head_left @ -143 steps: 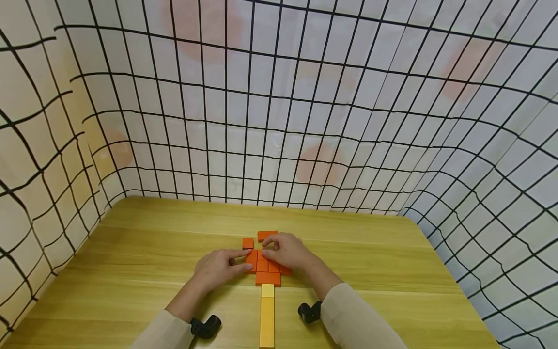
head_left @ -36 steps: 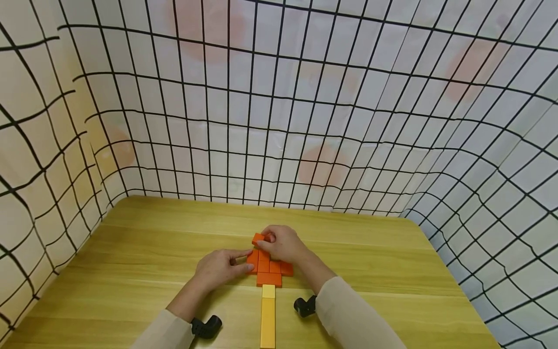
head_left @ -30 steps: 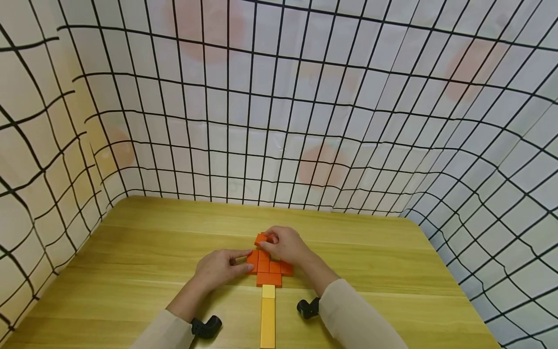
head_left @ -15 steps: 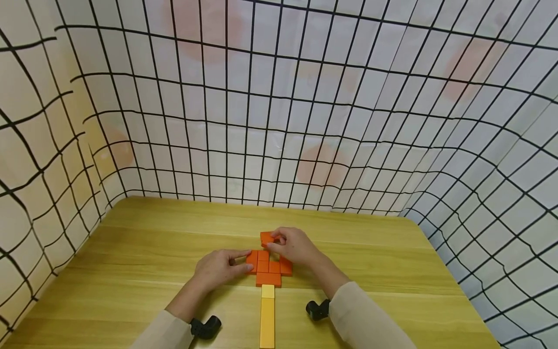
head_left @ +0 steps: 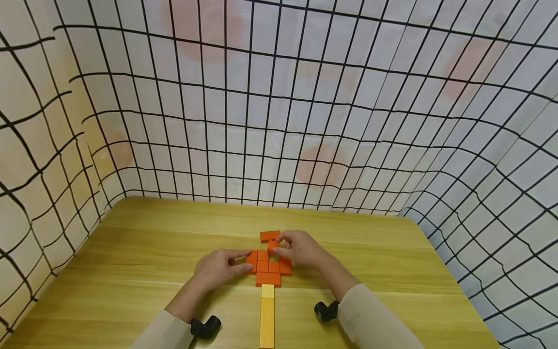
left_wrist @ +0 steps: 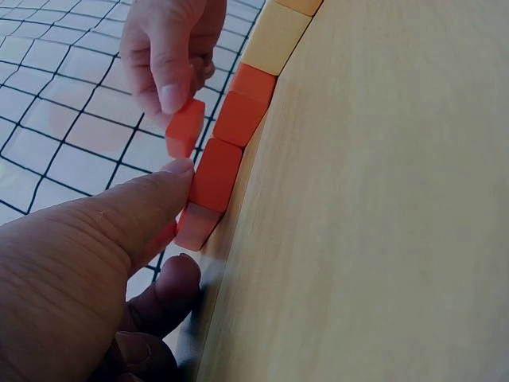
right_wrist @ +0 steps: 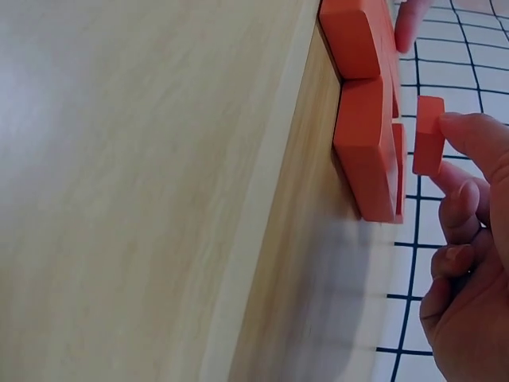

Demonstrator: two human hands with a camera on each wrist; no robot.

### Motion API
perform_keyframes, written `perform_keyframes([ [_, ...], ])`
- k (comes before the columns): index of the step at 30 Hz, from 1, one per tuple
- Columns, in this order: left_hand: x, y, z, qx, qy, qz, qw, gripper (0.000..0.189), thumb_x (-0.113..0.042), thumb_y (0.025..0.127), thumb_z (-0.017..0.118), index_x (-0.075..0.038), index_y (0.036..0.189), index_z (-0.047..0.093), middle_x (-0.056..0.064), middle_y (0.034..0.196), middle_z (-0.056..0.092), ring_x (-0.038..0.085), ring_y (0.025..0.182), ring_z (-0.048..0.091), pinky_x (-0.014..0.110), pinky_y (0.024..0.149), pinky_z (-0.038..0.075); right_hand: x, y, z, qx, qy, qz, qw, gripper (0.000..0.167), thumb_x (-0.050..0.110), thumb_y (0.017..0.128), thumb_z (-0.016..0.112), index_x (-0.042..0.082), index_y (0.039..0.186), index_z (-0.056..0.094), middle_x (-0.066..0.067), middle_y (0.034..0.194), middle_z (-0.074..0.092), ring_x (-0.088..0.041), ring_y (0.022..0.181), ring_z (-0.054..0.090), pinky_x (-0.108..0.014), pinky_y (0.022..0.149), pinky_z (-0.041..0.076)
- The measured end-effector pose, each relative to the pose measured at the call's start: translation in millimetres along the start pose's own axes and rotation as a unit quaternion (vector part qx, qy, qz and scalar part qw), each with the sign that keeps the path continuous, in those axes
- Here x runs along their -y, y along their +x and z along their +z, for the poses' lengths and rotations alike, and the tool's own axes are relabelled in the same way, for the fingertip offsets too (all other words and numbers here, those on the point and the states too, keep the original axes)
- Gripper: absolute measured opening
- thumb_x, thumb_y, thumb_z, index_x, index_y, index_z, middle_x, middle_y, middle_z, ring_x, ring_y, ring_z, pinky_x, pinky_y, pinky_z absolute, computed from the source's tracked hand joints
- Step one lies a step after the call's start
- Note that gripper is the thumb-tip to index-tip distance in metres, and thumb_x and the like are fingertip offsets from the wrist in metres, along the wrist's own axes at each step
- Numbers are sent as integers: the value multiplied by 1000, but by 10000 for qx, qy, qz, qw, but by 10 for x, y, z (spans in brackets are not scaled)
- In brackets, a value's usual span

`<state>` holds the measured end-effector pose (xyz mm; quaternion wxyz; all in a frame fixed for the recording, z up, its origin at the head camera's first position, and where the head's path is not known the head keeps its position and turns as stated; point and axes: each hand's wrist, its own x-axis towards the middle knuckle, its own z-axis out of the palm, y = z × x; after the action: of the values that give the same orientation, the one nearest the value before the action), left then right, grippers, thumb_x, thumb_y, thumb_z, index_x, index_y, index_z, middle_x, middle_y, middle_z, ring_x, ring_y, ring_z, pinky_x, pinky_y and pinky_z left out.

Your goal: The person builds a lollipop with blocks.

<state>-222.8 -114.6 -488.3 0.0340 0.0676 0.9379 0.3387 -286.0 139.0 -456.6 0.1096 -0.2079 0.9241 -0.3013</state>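
Observation:
Pinched between the thumb and fingers of my right hand [head_left: 302,249] is a small orange block [head_left: 272,246]. It is raised over the table, close to a gap in a flat group of orange blocks [head_left: 263,266]. In the right wrist view, the raised block [right_wrist: 429,135] shows apart from the group. The thumb and index finger of my left hand [head_left: 216,268] reach the group's left side and touch the leftmost orange block [head_left: 252,258]. A longer orange block [head_left: 270,236] lies separately behind the raised one.
A wider orange block [head_left: 268,279] forms the group's near edge. From it a yellow square block [head_left: 268,291] and a long yellow bar [head_left: 268,322] run toward me. Black-lined netting [head_left: 279,145] stands behind the wooden table [head_left: 152,242].
My right hand took the small orange block from the far left of the group and has carried it rightward. My left hand has stayed in place.

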Motion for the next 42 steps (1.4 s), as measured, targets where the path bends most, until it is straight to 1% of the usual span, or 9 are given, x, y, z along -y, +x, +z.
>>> perform_keyframes([
  [4, 2, -5, 0, -5, -6, 5, 10000, 44, -54, 88, 75, -40, 129, 71, -8, 63, 53, 12, 57, 44, 30, 53, 27, -16, -16, -8, 111, -97, -64, 9999, 27, 36, 94, 75, 17, 112, 71, 4, 72, 50, -11, 64, 44, -26, 62, 38],
  [8, 10, -5, 6, -21, 12, 36, 10000, 44, -53, 88, 75, -39, 129, 71, -8, 63, 53, 11, 57, 44, 29, 53, 27, -25, -16, -17, 185, -294, -222, 9992, 25, 36, 95, 74, 18, 111, 72, 5, 72, 51, -11, 65, 45, -27, 64, 39],
  [16, 19, -5, 10, -54, 32, 60, 10000, 45, -54, 87, 75, -39, 129, 71, -8, 61, 50, 11, 56, 41, 29, 53, 26, -55, -9, -22, 307, -601, -411, 9969, 29, 36, 95, 73, 15, 115, 73, 6, 69, 50, -10, 63, 44, -25, 63, 38],
  [30, 28, 7, 4, -21, 75, 50, 10000, 44, -55, 88, 74, -41, 130, 70, -7, 60, 47, 11, 55, 38, 29, 53, 25, -86, -13, 4, 453, -446, -393, 9972, 26, 34, 96, 73, 17, 116, 73, 5, 69, 51, -10, 63, 45, -25, 61, 38],
  [37, 25, 12, 6, -26, 47, 77, 10000, 45, -55, 88, 74, -40, 130, 70, -7, 60, 47, 11, 54, 37, 30, 52, 25, -90, -12, 22, 445, -658, -480, 9957, 26, 36, 95, 73, 17, 113, 73, 8, 68, 51, -8, 63, 45, -26, 67, 41],
  [42, 27, 15, 6, -40, 51, 73, 10000, 45, -55, 88, 75, -40, 130, 70, -8, 58, 44, 12, 55, 35, 30, 52, 24, -90, -12, 24, 480, -629, -431, 9959, 26, 35, 95, 74, 16, 113, 73, 7, 69, 51, -9, 64, 45, -27, 68, 40],
])
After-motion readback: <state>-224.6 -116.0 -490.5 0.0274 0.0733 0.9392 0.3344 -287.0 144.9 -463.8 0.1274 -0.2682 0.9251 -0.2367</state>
